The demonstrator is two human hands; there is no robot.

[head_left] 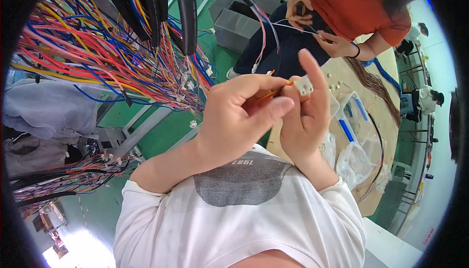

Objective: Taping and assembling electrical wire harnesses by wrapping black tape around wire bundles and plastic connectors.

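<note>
In front of my chest, both hands meet over a small white plastic connector (304, 87). My right hand (309, 126) grips this connector between its fingers, with one finger pointing up beside it. Thin orange and dark wires (269, 94) run toward the connector's left side. My left hand (227, 116) is closed around those wires, thumb and fingertips pinched close to the connector. The wires' ends at the connector are partly covered by my fingers.
Hanging at left is a thick mass of coloured wires (73, 48) with black sleeves (184, 19). A co-worker in an orange top (356, 9) handles thin wires across from me. At right, a wooden table (386, 80) bears plastic bags (354, 165) and blue-handled tools (346, 130). A grey bin (237, 31) stands behind.
</note>
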